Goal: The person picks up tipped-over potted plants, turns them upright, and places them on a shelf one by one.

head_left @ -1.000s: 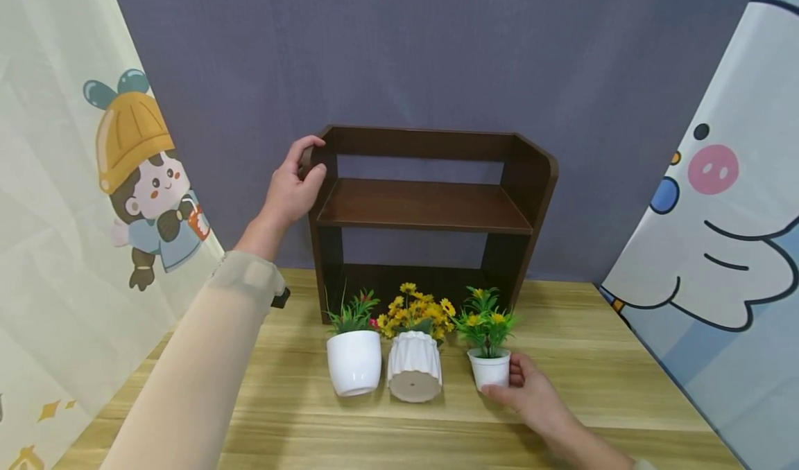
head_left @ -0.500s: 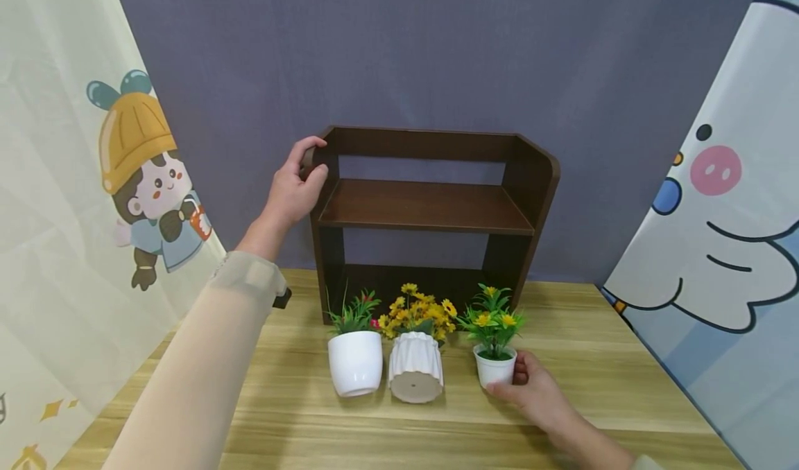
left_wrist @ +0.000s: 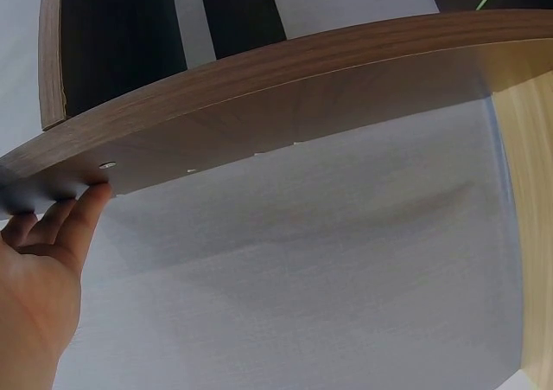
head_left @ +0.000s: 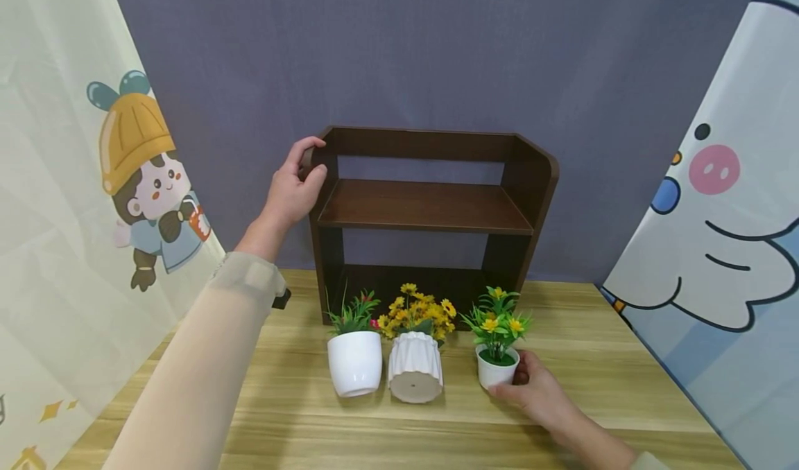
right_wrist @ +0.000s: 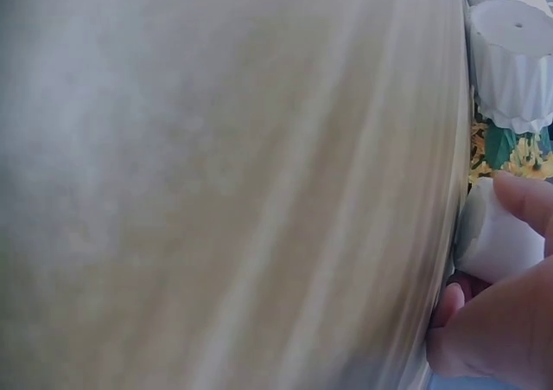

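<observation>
At the upper left of a dark brown two-tier shelf [head_left: 424, 205], my left hand [head_left: 295, 187] grips the side panel. In the left wrist view, fingers of that left hand [left_wrist: 43, 286] lie against the panel's outer face. My right hand [head_left: 542, 394] holds a small white pot [head_left: 497, 371] from its right side; green leaves and yellow flowers [head_left: 496, 324] rise from it, and green filling shows inside its rim. To its left, a fluted white pot [head_left: 415, 366] lies with its base toward me, its yellow daisies [head_left: 417, 312] pointing at the shelf.
A smooth white pot [head_left: 354, 363] with green leaves and a red flower stands at the left of the row, close to the shelf front. All rest on a wood-grain table [head_left: 349, 435]. A grey-blue curtain [head_left: 424, 47] hangs behind, with printed cloths at both sides.
My right hand has shifted the small yellow-flowered pot to the right and tipped it more upright, bringing its green filling into sight. My left hand stays on the shelf panel.
</observation>
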### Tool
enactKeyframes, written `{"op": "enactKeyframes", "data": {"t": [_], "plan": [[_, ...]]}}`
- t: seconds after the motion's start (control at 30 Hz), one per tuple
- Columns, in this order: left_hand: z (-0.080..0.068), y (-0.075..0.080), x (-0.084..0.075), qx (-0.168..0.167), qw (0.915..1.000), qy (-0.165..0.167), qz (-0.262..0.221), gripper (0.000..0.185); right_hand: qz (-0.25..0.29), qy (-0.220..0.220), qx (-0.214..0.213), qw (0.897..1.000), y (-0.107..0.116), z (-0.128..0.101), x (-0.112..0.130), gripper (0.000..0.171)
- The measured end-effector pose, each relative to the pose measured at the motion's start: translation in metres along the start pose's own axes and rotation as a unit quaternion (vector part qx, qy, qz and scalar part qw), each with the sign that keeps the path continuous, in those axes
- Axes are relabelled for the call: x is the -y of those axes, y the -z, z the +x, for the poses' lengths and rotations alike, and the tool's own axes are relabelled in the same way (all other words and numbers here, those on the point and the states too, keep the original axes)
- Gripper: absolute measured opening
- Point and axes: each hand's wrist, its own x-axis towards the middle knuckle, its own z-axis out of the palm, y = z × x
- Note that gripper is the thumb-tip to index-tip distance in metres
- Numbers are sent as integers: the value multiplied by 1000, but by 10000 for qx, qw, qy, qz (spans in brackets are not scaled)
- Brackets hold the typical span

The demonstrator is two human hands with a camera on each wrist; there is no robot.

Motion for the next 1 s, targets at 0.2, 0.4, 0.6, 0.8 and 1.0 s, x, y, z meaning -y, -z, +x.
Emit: {"op": "enactKeyframes", "data": {"t": [0.2,0.4,0.6,0.8,1.0], "plan": [[0,0,0,49,10000,49,-66,42,76,62,52,9999,0,0,0,84],[0,-1,0,51,10000,52,-39,43,140,79,171,9997,0,1,-1,82],[-2,0,-1,73,10000,63,-16,43,-91,54,280,9996,2,4,0,89],[-2,1,-1,120,9999,104,-31,43,-10,55,341,9994,0,4,1,92],[-2,1,0,135,9999,94,-36,43,33,170,346,9993,-1,3,-2,79]]}}
